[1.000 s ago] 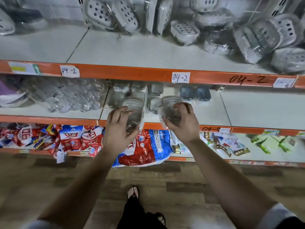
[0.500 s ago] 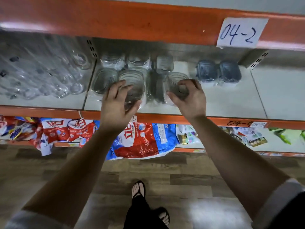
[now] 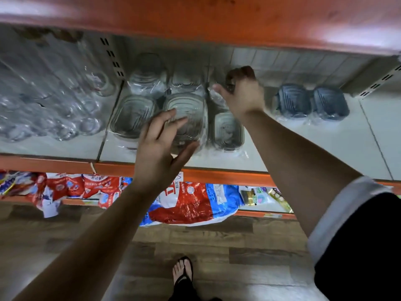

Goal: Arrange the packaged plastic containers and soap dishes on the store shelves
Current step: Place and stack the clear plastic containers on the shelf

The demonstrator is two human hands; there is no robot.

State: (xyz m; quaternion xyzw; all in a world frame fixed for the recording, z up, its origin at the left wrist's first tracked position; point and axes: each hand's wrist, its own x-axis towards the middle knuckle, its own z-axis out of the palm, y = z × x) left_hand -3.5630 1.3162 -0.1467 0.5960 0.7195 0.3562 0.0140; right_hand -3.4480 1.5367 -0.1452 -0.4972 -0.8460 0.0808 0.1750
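Your left hand [image 3: 160,148] open, fingers spread over middle clear container [image 3: 186,109]: film-wrapped, concentric rims inside. Your right hand [image 3: 243,94], behind it, grips wrapped container [image 3: 218,99], mostly hidden.

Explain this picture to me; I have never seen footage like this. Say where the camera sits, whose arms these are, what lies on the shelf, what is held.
No machine here: a person wears one wide-angle camera on the head, so you look down along their own arms. The shelf holds clear plastic containers wrapped in film, with two blue-grey containers to the right. The left hand is open, fingers spread at the front middle container; whether it touches is unclear. The right hand reaches deeper, fingers curled round a wrapped container at the back. Below lie red and blue bags, and the person's sandalled foot stands on the floor.
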